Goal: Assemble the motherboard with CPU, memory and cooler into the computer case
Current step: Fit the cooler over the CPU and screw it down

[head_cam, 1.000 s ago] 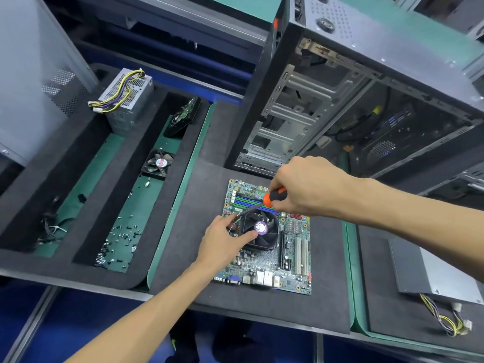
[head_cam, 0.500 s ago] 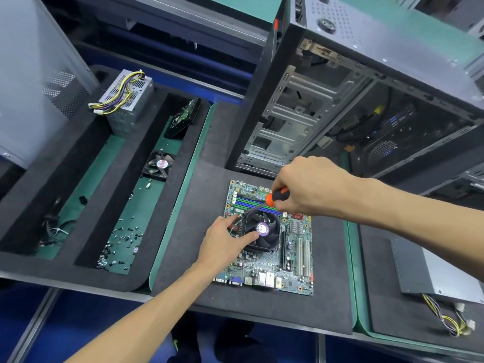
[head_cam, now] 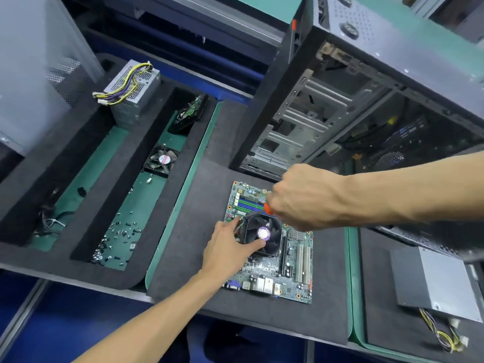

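A green motherboard lies flat on the dark foam mat in front of me. A black cooler fan with a purple hub sits on it, beside blue and green memory slots. My left hand holds the cooler's left side, thumb across its front edge. My right hand grips an orange-handled screwdriver whose shaft slants down to the cooler's upper left corner. The open computer case stands behind the board.
Left trays hold a power supply with yellow cables, a spare fan, a circuit card and several loose screws. Another power supply lies at the right. A grey side panel leans at far left.
My right hand with the screwdriver has shifted slightly right and lower over the cooler. The left hand keeps its hold on the cooler.
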The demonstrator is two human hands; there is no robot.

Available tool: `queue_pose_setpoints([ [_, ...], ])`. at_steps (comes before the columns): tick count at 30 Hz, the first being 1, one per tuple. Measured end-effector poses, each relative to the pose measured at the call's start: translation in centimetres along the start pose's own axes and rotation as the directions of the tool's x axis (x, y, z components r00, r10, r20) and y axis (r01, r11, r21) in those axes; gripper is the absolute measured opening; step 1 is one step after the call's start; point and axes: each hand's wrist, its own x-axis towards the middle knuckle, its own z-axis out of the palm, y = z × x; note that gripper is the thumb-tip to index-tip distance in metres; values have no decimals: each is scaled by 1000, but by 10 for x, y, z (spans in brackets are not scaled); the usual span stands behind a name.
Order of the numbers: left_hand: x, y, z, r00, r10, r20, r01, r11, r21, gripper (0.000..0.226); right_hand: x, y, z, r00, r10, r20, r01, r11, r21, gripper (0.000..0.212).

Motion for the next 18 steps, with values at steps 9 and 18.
queue_pose_setpoints([
  [9,-4,-1,19,996,-51,-79,41,991,-130,77,15,1,3,590,166,791,-800,-17,600,34],
  [18,-8,-2,21,993,-14,-115,5,997,-73,71,29,30,2,514,-116,850,-848,-218,483,21],
])
